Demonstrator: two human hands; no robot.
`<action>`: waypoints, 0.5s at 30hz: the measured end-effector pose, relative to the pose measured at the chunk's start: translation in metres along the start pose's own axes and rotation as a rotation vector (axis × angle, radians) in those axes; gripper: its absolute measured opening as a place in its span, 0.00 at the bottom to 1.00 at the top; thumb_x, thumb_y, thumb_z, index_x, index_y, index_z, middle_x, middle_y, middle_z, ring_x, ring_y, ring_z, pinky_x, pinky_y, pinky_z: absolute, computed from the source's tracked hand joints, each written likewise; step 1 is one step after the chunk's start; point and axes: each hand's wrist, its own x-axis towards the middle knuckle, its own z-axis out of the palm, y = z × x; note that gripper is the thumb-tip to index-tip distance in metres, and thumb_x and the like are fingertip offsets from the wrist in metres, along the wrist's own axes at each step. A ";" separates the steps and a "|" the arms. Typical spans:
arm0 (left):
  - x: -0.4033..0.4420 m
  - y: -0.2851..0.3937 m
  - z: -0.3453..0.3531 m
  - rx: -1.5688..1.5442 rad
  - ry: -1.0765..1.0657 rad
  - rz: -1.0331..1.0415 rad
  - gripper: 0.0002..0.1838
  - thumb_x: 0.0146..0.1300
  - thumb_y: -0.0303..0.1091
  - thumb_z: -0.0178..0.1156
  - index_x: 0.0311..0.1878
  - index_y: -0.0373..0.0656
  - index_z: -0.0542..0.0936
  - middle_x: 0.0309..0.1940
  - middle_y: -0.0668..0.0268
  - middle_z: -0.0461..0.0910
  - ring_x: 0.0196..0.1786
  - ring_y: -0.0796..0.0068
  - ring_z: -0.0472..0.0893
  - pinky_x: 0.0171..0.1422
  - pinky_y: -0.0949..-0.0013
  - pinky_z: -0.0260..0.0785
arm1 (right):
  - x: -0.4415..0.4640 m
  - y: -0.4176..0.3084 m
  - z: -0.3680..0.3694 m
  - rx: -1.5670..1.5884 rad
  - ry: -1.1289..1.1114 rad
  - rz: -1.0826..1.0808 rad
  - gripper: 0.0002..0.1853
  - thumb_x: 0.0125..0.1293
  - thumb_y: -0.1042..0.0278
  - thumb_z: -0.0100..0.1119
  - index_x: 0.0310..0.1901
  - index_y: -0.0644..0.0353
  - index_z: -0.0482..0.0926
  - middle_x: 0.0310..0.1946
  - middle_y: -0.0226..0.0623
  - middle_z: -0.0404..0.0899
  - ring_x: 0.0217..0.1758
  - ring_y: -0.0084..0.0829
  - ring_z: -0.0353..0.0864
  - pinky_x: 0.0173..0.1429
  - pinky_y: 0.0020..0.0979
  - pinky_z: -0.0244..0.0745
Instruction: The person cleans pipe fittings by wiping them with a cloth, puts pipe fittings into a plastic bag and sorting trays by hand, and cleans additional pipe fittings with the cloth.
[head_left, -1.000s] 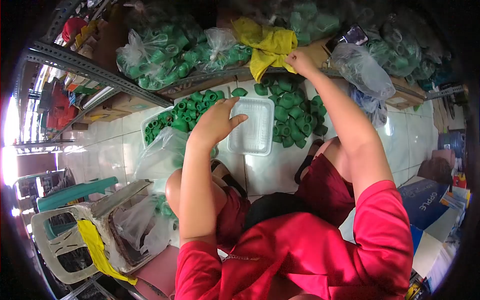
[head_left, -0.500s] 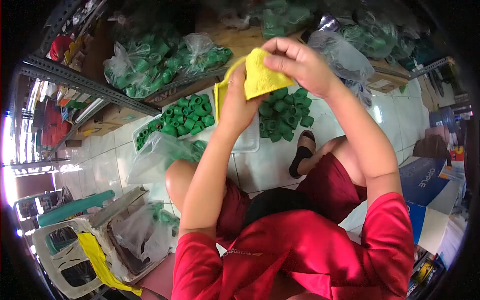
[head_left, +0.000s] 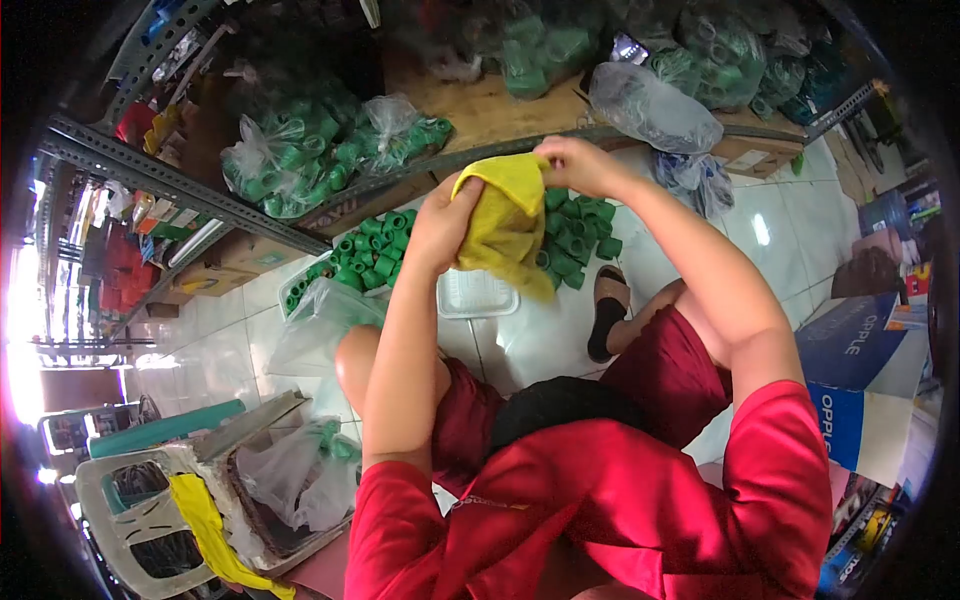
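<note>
A yellow cloth (head_left: 505, 215) is held up in front of me, its lower part hanging loose and slightly blurred. My left hand (head_left: 443, 228) is closed on its left side, the thumb over the fabric. With pinched fingers, my right hand (head_left: 582, 168) grips the upper right corner. Below and behind the cloth, green pipe fittings (head_left: 375, 250) fill the left part of a white plastic tray (head_left: 478, 300). More green fittings (head_left: 580, 235) lie in a pile on the tiles to the right, partly hidden by the cloth.
Clear bags of green fittings (head_left: 290, 160) sit on the metal-edged shelf (head_left: 480, 115) ahead. A plastic bag (head_left: 325, 325) lies beside my left knee. At lower left, another yellow cloth (head_left: 215, 530) hangs over a worn plastic chair (head_left: 110, 500). A blue-and-white box (head_left: 850, 345) stands at right.
Both hands and the cloth have come lower. The cloth, folded around the left hand before, now hangs down more loosely, and the right hand has shifted to its corner. The view has tilted slightly.
</note>
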 end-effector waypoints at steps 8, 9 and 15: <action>-0.018 0.016 -0.049 0.637 0.006 -0.047 0.12 0.56 0.35 0.56 0.41 0.38 0.76 0.27 0.67 0.76 0.30 0.81 0.72 0.38 0.76 0.64 | 0.008 -0.018 -0.027 0.222 0.238 -0.053 0.07 0.59 0.72 0.51 0.38 0.62 0.73 0.31 0.25 0.75 0.34 0.14 0.70 0.39 0.19 0.65; -0.016 0.008 -0.060 0.624 -0.006 -0.034 0.12 0.56 0.35 0.56 0.39 0.38 0.76 0.26 0.68 0.75 0.30 0.81 0.71 0.38 0.76 0.63 | 0.007 -0.019 -0.028 0.131 0.241 -0.022 0.06 0.59 0.71 0.52 0.37 0.62 0.74 0.29 0.25 0.75 0.32 0.14 0.70 0.38 0.19 0.65; -0.020 -0.001 -0.070 0.551 -0.017 0.032 0.11 0.59 0.37 0.55 0.38 0.39 0.77 0.27 0.74 0.74 0.32 0.85 0.69 0.41 0.80 0.61 | 0.005 -0.012 -0.040 -0.090 0.208 0.073 0.13 0.57 0.58 0.55 0.33 0.62 0.77 0.24 0.35 0.77 0.27 0.22 0.73 0.33 0.25 0.67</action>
